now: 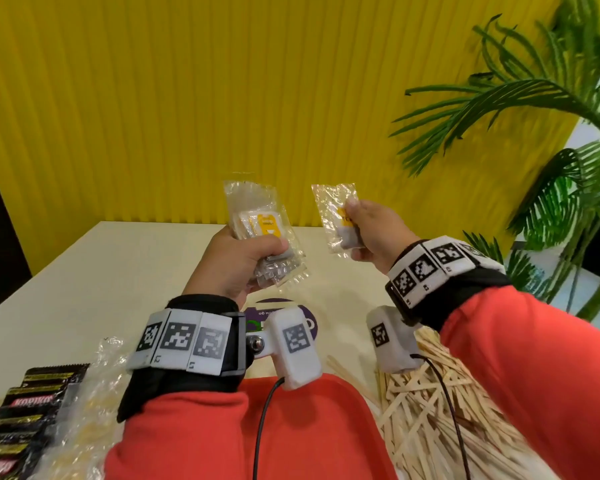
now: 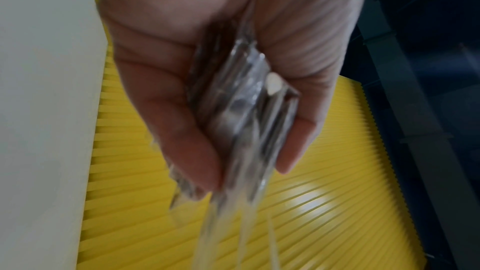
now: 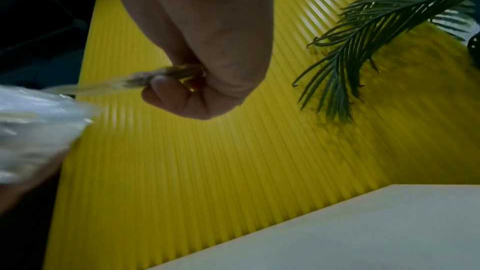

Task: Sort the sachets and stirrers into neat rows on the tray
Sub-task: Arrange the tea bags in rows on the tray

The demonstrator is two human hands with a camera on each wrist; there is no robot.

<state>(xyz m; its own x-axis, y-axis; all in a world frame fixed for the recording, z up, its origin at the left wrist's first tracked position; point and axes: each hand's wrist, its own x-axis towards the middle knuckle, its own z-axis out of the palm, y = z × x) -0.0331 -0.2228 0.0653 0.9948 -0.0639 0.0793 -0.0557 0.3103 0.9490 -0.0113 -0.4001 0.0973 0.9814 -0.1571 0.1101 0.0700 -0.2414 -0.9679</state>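
My left hand [image 1: 246,258] is raised above the table and grips a stack of several clear sachets [image 1: 257,223] with yellow and white labels; the left wrist view shows the stack [image 2: 244,110] edge-on between fingers and thumb. To its right my right hand [image 1: 368,230] pinches a single clear sachet [image 1: 336,209], seen in the right wrist view as a thin edge [image 3: 109,84]. The red tray [image 1: 312,427] lies below both wrists. A pile of wooden stirrers [image 1: 430,420] sits to the tray's right.
Black sachets [image 1: 21,420] and crumpled clear wrap [image 1: 94,393] lie at the left on the white table [image 1: 66,282]. A purple round disc [image 1: 281,306] lies beyond the tray. A ribbed yellow wall [image 1: 222,98] stands behind; a palm plant [image 1: 541,109] is at the right.
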